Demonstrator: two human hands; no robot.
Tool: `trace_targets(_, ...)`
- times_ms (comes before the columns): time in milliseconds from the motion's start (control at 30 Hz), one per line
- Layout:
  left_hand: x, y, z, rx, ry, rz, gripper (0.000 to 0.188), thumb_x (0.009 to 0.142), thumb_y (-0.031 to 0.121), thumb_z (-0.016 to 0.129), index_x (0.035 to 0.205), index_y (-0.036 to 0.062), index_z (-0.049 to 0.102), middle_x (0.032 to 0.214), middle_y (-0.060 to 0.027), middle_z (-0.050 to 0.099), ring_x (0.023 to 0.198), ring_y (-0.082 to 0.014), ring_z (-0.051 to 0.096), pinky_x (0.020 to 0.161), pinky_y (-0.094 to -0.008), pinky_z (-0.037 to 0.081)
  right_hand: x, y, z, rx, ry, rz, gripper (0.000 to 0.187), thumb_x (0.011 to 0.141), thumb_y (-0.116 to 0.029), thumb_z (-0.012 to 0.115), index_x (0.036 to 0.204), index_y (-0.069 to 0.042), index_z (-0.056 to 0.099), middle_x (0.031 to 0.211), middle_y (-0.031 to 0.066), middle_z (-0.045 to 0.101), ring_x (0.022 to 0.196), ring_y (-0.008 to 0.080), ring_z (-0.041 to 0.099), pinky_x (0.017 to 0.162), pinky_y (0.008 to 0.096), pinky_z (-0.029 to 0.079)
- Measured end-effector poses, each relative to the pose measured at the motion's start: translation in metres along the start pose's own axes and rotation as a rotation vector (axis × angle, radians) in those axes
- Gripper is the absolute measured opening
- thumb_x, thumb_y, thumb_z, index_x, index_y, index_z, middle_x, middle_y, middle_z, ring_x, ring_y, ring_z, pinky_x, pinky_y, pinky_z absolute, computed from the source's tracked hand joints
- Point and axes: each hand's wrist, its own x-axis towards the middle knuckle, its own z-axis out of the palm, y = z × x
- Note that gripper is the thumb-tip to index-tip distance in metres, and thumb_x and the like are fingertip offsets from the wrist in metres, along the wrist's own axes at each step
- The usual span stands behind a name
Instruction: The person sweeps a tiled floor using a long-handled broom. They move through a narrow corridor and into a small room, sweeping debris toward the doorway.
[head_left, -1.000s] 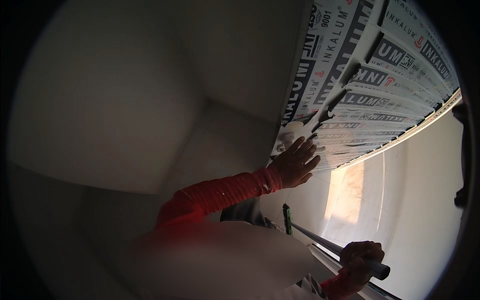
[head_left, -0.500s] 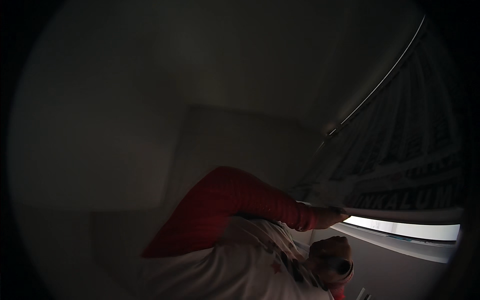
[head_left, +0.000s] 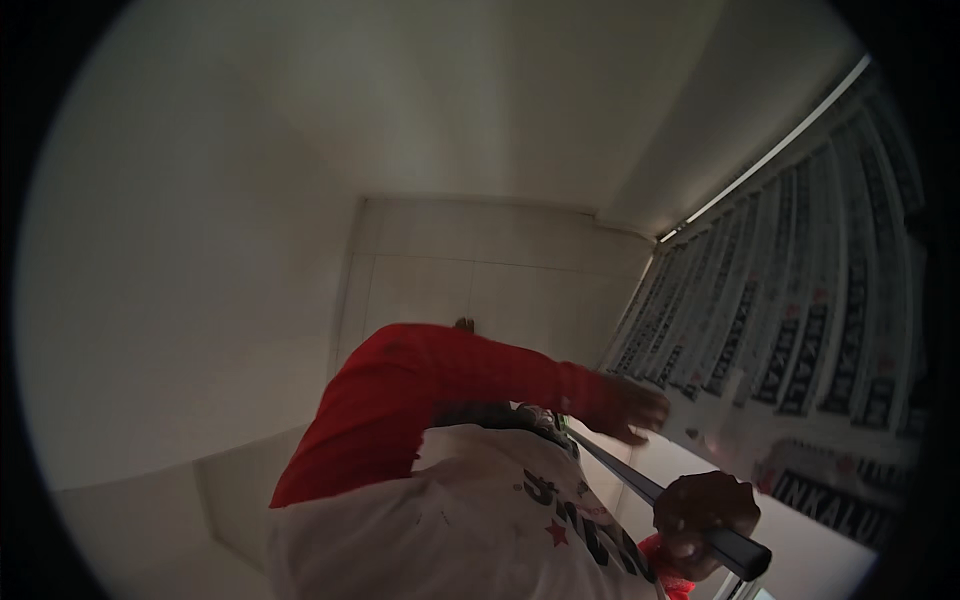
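Note:
My left hand [head_left: 632, 408] reaches across from a red sleeve, its fingers stretched out and holding nothing that I can see. It is beside the lower edge of a pale sheet [head_left: 735, 385] covered in repeated dark print. Lower and to the right, my right hand [head_left: 705, 515] is wrapped round a long grey bar [head_left: 625, 470] with a blunt black end [head_left: 742, 552]. The bar slants from my chest down past the right hand. Its far end is hidden near my white shirt, and its exact kind cannot be told.
A pale panelled door [head_left: 480, 235] stands behind my bent left arm. Plain pale wall [head_left: 180, 300] fills the left side. Above the printed sheet runs a thin bright slit [head_left: 790, 140]. Some pale surface [head_left: 830, 555] lies beyond the right hand.
The picture has brightened. My left hand has come off the sheet's lower edge, and the bright window gap there no longer shows. My right hand has shifted right, with the bar's length now visible.

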Motion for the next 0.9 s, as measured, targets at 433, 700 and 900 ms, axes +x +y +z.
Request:
trace_targets(433,-0.343,-0.189,0.029,-0.506,0.961,-1.458,0.038,0.078,0.037,0.072,0.068,0.0066,0.052,0.068,-0.0126,0.055,0.071,-0.036,0.056,0.065,-0.0461,0.044,0.321,0.201,0.205,0.387,-0.327,-0.084,0.026,0.091,-0.029,0.058,0.076,-0.012,0.047,0.046,-0.0006,0.039,0.038,0.0102,0.041,0.044,0.0272,0.04)
trace_targets(700,-0.646,-0.249,0.052,0.078,0.812,-1.856,0.032,0.081,0.031,0.069,0.067,0.0062,0.056,0.069,-0.0161,0.06,0.069,-0.0384,0.058,0.067,-0.0465,0.044,0.369,0.417,0.335,0.182,-0.116,0.454,0.021,0.091,-0.02,0.058,0.078,-0.009,0.044,0.065,0.0047,0.05,0.062,0.0193,0.052,0.067,0.0406,0.049)
trace_targets(900,-0.737,-0.351,0.127,-0.02,0.767,-1.982,0.018,0.082,0.021,0.069,0.076,0.0068,0.058,0.078,-0.0142,0.064,0.079,-0.0378,0.059,0.074,-0.045,0.045,0.358,0.547,0.363,0.27,-0.125,0.458,0.023,0.097,-0.026,0.055,0.083,-0.011,0.044,0.066,0.0045,0.047,0.065,0.0206,0.05,0.082,0.0483,0.047)
